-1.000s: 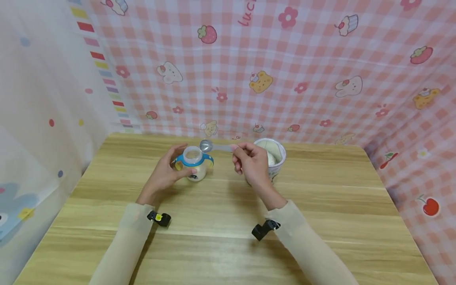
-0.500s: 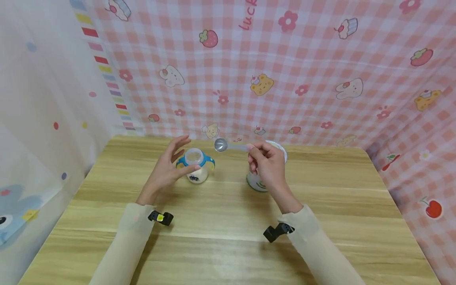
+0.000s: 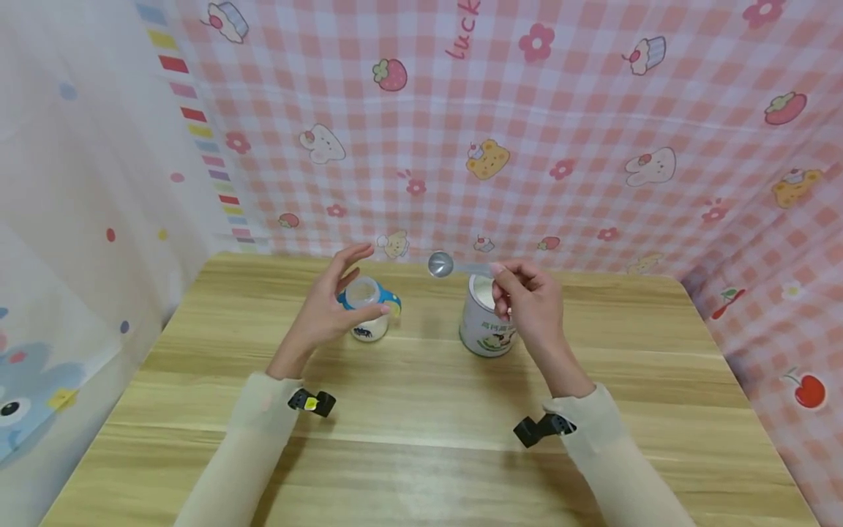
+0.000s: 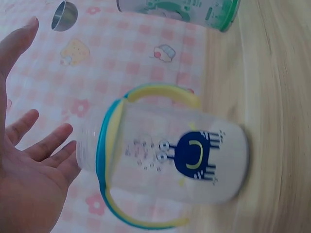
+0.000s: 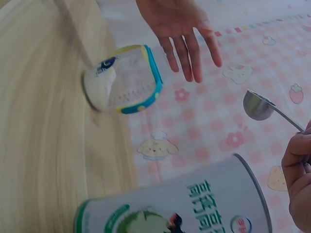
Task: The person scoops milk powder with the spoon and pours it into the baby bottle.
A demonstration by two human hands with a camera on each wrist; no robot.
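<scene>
My right hand pinches the end of a measuring spoon's handle, holding the spoon in the air above the table. In the right wrist view the metal bowl of the spoon faces upward; its inside looks bare in the head view. Below that hand stands an uncapped tin of white powder, partly hidden by the fingers. To the left, an uncapped baby bottle with blue-and-yellow handles stands upright, white contents at its bottom. Around its upper part my left hand is spread, fingers straight, apart from the bottle.
A wooden table carries the bottle and the tin near its back edge. Behind it hangs a pink checked cloth, with a white printed cloth on the left side. A small black camera sits on each wrist.
My right hand has carried the spoon rightward from beside the bottle's mouth toward the tin. My left hand has let go of the bottle and its fingers have spread.
</scene>
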